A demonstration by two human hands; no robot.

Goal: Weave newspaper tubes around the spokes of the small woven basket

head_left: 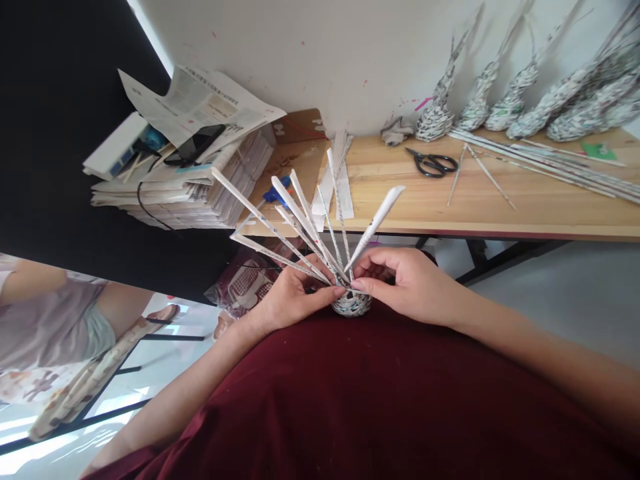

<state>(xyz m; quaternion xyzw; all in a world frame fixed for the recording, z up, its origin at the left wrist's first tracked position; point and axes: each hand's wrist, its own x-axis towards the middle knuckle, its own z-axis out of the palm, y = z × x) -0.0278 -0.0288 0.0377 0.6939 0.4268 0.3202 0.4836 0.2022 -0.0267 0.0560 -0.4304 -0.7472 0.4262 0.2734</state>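
A dark red garment (350, 400) spreads across the person's body and lap, and past it runs a long wooden table (390, 203). On the left sits a thick stack of newspapers (195, 207). Both bare forearms come in low from the sides, the left (200, 373) slanting upward and to the right, the right (525, 340) reaching in from the lower right, so that the hands meet just in front of the table edge.

The left hand (295, 300) is bent inward, its thumb laid out nearly straight toward the right and its fingers curled away behind; it is closed in a light pinch on the rim. The right hand (405, 277) mirrors it, index finger arched over, thumb stretched leftward, a rounded gap left between the two, their tips drawn together at the same rim. I can't tell whether that pinch has the rim itself or one strand.

Between the thumbs is the small woven piece (351, 305), low against the red cloth, its opening upward. Slender paper sticks (265, 220) fan up from it, several leaning left, one thicker one tilting right. Smallest of all, the two thumb tips sit just beside each other.
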